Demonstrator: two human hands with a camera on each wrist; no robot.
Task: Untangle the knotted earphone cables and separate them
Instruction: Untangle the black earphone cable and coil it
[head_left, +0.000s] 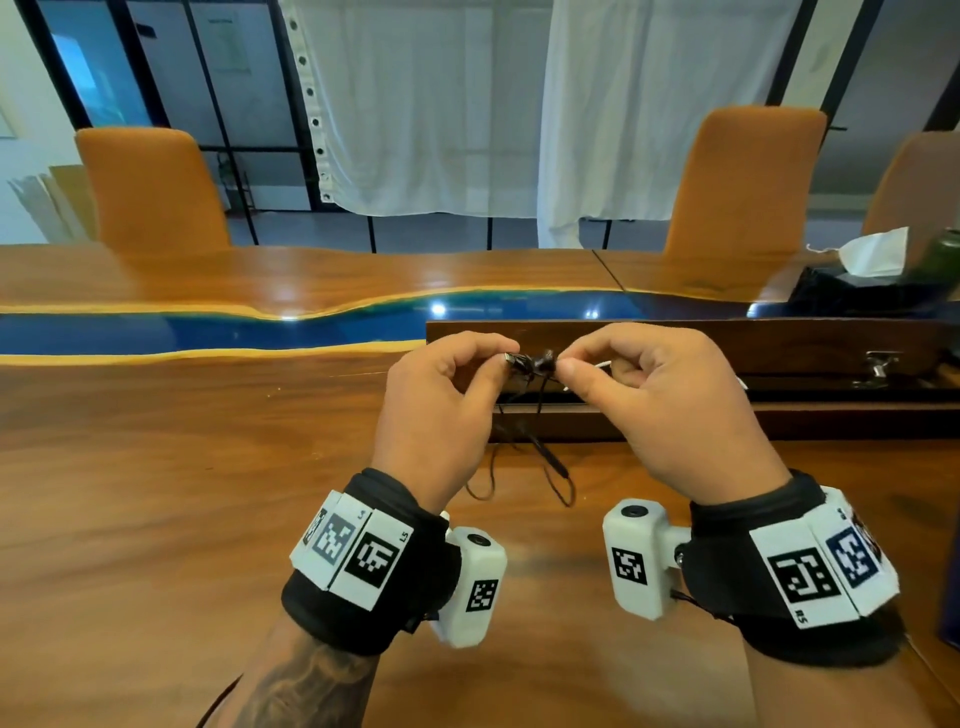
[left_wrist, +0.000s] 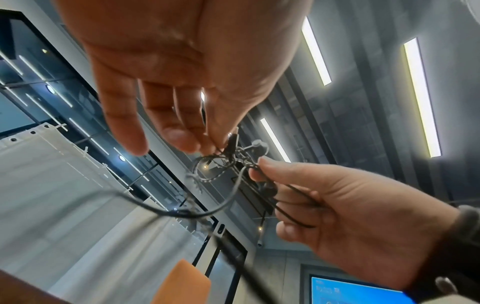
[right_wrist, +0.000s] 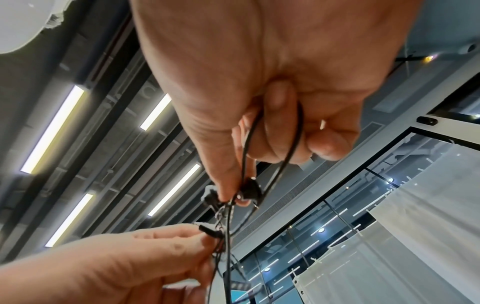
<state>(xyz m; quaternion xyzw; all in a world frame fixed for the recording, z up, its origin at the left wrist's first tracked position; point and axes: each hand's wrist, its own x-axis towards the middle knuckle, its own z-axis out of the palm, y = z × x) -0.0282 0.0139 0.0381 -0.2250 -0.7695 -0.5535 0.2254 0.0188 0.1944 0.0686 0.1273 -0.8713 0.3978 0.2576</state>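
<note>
Wrist-strapped cameras frame the work: a person's left hand (head_left: 441, 395) and right hand (head_left: 660, 400) each pinch one side of the knot (head_left: 532, 362) of thin, glossy black earphone cables (head_left: 545, 457), held above the polished wooden counter (head_left: 182, 467), loose loops trailing down. Untangling looks barely begun; nothing is separated yet.

Office meeting room. I sit at a long wood-and-blue-resin surface (head_left: 208, 322); orange chairs (head_left: 150, 192) opposite, glass partitions (head_left: 171, 67) with white curtains (head_left: 415, 104), linear ceiling lights (left_wrist: 420, 96).
</note>
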